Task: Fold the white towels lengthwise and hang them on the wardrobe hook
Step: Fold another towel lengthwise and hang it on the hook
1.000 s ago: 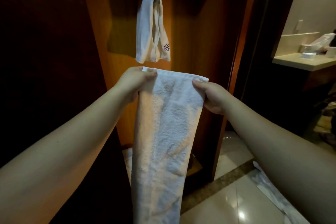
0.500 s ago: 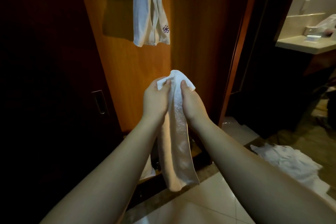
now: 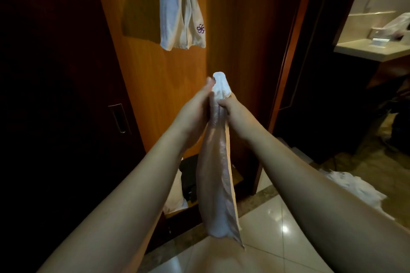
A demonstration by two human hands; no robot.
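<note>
- both arms reach out toward the open wardrobe (image 3: 155, 95), hands close together in front of its wooden back panel.
- the left hand (image 3: 197, 106) pinches the top of a white towel (image 3: 218, 173), thumb and fingers closed on the cloth.
- the right hand (image 3: 233, 106) grips the same top end from the other side, fingers curled round it, just beside the left hand.
- the towel is gathered into a narrow, long strip; a small rounded tuft of it sticks up above the two hands, and the rest hangs straight down between the forearms, its lower end above the tiled floor (image 3: 277, 228).
- a hung towel (image 3: 179, 6) is draped high on the back panel, above the hands, in doubled folds with a small purple emblem near its lower right corner; the hook itself is out of view.
- the dark wardrobe door (image 3: 55, 95) stands to the left, with a recessed handle (image 3: 119, 118).
- more white cloth (image 3: 355, 186) lies crumpled on the floor to the right.
- far right, a pale counter (image 3: 372, 49) carries some items too small to tell.
</note>
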